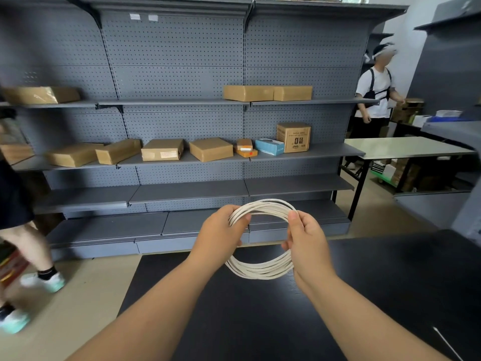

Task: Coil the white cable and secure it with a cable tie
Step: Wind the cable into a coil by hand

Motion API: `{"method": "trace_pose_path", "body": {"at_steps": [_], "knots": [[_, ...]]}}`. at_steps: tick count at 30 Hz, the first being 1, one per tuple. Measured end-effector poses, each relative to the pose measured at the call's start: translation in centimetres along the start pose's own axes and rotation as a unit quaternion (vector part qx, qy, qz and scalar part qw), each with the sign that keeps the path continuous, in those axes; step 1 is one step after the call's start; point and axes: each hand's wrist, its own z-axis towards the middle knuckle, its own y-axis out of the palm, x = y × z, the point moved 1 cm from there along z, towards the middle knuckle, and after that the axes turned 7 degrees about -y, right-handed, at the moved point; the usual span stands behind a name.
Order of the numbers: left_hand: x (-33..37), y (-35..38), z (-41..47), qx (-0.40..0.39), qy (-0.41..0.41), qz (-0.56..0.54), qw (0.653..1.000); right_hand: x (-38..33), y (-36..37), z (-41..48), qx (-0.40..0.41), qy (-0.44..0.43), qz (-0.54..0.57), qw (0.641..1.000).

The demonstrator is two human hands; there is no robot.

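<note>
1. Holding the white cable (260,272) up as a round bundle of several loops, clear of the black bench (260,321) and raised in front of the grey shelving (182,126).
2. Left hand (221,233) closed on the left side of the coil, thumb pressed over the strands near the top, fingers (229,208) wrapped behind.
3. Right hand (304,241) closed on the right side, thumb on the outer face of the loops, remaining fingers curled behind and partly hidden.
4. Coiling judged essentially done: loops lying together in one neat ring, no long loose tail seen hanging from the bundle, though the cable ends cannot be made out.
5. Securing not yet done: no tie seen around the strands anywhere on the visible part of the ring.
6. Thin white strip (447,343) lying on the bench near the lower right corner, well apart from both hands; possibly the cable tie, too small and slender to tell for certain.
7. Left to do, by judgement: gathering the loops into one hand, fetching the tie, wrapping it around the bundle and pulling it tight.
8. Main risk: loops springing apart once one hand lets go.
</note>
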Motion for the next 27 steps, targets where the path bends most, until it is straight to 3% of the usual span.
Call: {"method": "trace_pose_path", "body": {"at_steps": [6, 14, 21, 27], "knots": [[0.1, 0.3, 0.0, 0.035, 0.033, 0.036, 0.998, 0.1, 0.0, 0.2, 0.007, 0.012, 0.018, 1.0], [0.1, 0.8, -0.8, 0.033, 0.01, -0.026, 0.999, -0.2, -0.5, -0.3, 0.011, 0.011, 0.016, 1.0], [0.2, 0.9, -2.1, 0.066, 0.044, -0.034, 0.996, -1.2, -0.9, -1.7, 0.019, -0.014, 0.023, 0.999], [1.3, 0.4, -3.6, 0.028, 0.031, -0.03, 0.999, -2.2, -2.1, -2.4, 0.005, -0.049, -0.004, 0.999]]}}
